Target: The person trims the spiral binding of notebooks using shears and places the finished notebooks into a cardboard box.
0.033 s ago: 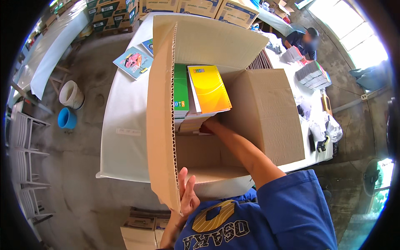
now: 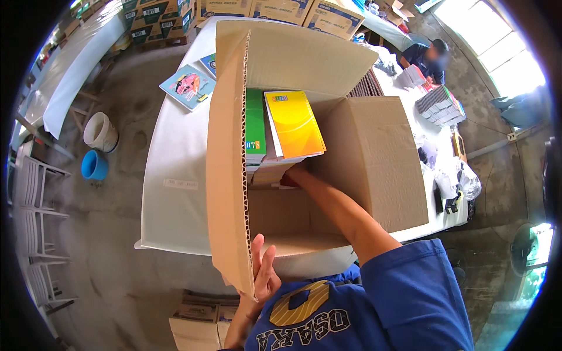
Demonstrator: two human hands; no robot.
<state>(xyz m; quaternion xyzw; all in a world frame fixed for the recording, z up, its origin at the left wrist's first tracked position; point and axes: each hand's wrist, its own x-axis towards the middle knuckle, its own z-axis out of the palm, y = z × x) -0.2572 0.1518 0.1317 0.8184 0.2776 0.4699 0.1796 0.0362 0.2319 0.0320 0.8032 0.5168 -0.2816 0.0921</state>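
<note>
An open cardboard box (image 2: 398,158) stands on the white-covered table with its flaps raised. In its far part are a stack of yellow-covered spiral notebooks (image 2: 295,126) and a green-covered stack (image 2: 254,120) to their left. My right hand (image 2: 294,175) reaches down into the box against the near side of the yellow stack; its fingers are hidden in shadow. My left hand (image 2: 266,278) is at the near corner of the box's left flap (image 2: 225,175), with two fingers stretched up and apart along its inner edge. The flap hides part of this hand.
Illustrated notebooks (image 2: 188,88) lie beyond the box on the left. Notebook stacks (image 2: 439,105) and plastic bags (image 2: 459,178) are at right, near a seated person (image 2: 430,61). Buckets (image 2: 95,165) and white chairs (image 2: 38,228) stand on the left floor; closed cartons (image 2: 196,324) sit below.
</note>
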